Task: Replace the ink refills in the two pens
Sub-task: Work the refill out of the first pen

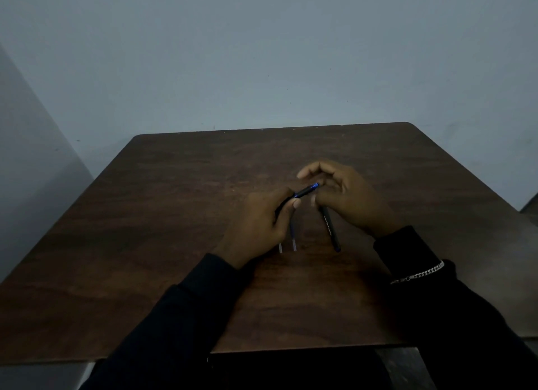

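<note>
Two hands meet above the middle of a dark wooden table (163, 221) in dim light. The left hand (259, 221) grips a black pen (305, 191) by its barrel, fingers curled round it, the blue tip end angled up and to the right, into the hollow of the right hand (349, 197). That hand arches over the tip with fingers curved and thumb below; whether it pinches the pen or only cups it cannot be told from this view.

A second black pen (329, 229) lies flat on the wood beneath the right hand, its far end hidden under the thumb, its near end pointing back toward the person. Two slim refills (294, 238) lie side by side just beside the left hand, roughly parallel and a little apart, their far parts covered by that hand and their pale near ends showing.

Everything sits near the table's centre, well away from every edge. Broad stretches of tabletop show to the left and right of the hands, and more wood runs on beyond them to the far edge, which has rounded corners and stands against a pale blue-grey wall (262, 55). The near edge passes under the forearms, both in dark sleeves (186, 311). A silver chain bracelet (419, 274) rings the right wrist.
</note>
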Demonstrator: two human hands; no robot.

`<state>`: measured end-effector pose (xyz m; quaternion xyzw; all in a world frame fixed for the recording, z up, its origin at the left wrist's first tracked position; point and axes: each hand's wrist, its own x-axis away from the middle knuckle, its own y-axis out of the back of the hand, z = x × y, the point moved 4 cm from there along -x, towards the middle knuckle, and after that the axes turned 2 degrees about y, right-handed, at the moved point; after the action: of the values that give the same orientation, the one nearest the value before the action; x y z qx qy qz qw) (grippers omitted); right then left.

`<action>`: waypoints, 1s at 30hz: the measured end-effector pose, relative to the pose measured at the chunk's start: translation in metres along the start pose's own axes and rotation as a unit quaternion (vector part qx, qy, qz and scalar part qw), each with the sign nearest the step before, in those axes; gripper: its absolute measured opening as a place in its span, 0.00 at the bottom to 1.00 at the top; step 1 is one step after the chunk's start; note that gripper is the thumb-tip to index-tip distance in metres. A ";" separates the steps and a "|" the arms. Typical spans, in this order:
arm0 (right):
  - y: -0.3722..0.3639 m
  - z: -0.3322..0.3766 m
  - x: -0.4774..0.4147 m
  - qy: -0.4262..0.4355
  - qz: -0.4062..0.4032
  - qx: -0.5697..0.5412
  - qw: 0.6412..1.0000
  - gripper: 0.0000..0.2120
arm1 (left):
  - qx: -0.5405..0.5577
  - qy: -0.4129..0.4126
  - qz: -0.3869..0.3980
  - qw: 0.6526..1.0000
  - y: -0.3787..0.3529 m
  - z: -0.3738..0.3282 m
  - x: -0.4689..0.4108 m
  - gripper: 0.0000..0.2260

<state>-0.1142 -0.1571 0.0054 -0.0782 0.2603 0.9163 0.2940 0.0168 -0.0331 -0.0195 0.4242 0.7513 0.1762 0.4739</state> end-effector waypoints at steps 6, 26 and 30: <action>-0.002 -0.004 -0.002 -0.035 -0.030 0.028 0.999 0.17 | 0.003 -0.018 -0.001 1.000 -0.001 0.001 0.000 0.08; 0.003 -0.005 -0.003 -0.019 -0.043 -0.102 0.994 0.07 | 0.010 0.010 -0.007 1.000 -0.001 0.005 0.000 0.08; 0.011 -0.006 -0.003 -0.021 -0.061 -0.170 0.983 0.08 | 0.021 0.032 0.010 0.999 -0.004 0.005 0.000 0.07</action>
<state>-0.1179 -0.1693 0.0056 -0.1237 0.0893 0.9290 0.3372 0.0197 -0.0363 -0.0244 0.4360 0.7651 0.1785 0.4389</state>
